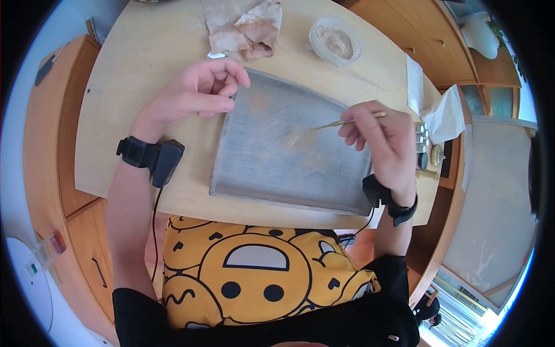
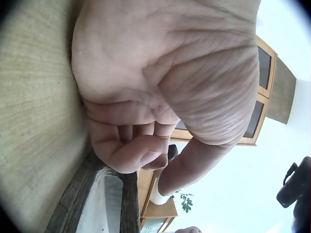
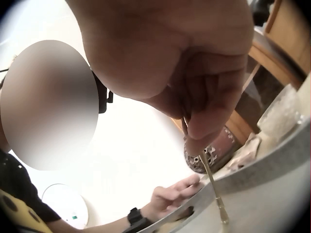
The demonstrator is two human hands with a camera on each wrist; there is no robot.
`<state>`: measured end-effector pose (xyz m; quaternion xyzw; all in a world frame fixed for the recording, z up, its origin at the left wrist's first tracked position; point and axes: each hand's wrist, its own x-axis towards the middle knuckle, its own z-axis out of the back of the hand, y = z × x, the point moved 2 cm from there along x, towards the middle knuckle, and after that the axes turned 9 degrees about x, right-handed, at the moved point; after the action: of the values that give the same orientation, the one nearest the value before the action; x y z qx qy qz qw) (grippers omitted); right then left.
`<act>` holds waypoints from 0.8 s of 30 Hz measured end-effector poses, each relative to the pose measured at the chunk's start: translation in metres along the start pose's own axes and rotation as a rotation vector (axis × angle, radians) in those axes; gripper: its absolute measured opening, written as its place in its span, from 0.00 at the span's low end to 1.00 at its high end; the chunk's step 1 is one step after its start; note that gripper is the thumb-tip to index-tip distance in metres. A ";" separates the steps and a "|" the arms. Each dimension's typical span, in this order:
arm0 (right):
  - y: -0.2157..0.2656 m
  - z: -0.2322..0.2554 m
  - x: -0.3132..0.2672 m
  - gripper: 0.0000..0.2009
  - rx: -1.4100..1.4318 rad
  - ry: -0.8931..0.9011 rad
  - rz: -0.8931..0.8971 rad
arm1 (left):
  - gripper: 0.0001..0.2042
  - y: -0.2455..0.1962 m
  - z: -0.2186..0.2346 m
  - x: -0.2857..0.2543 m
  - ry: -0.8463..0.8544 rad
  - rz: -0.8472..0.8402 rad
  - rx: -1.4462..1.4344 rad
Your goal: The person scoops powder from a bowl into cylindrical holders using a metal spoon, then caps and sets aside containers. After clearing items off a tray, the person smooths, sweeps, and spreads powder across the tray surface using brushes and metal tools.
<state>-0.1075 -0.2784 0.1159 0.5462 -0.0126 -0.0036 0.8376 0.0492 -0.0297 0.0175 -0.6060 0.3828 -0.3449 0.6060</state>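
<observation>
A shallow grey tray [image 1: 277, 173] with low raised sides lies on the table, its inner surface streaked with pale and brownish dusty marks. My right hand [image 1: 378, 133] pinches the thin gold-coloured handle of a brush [image 1: 329, 125] between thumb and fingers. The pale bristles spread out over the middle of the tray. In the right wrist view, the brush handle [image 3: 212, 182] slants down from the fingertips. At the tray's upper left corner, my left hand [image 1: 199, 89] holds nothing, with its fingers loosely bent beside the rim. The left wrist view shows those fingers [image 2: 126, 150] right at the tray edge.
Crumpled brown-stained paper [image 1: 245, 29] lies beyond the tray. To its right stands a clear bowl [image 1: 335, 41] of pale powder. Small jars [image 1: 422, 136] and a white plastic bag [image 1: 446, 114] sit at the right edge. A yellow patterned cushion [image 1: 254, 272] is on the lap.
</observation>
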 end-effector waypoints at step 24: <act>0.008 -0.006 0.040 0.14 0.018 0.040 0.043 | 0.17 -0.001 0.001 -0.002 0.011 0.010 -0.070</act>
<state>-0.0674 -0.2703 0.1214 0.5533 -0.0078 0.0254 0.8326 0.0493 -0.0279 0.0183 -0.6232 0.4009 -0.3315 0.5840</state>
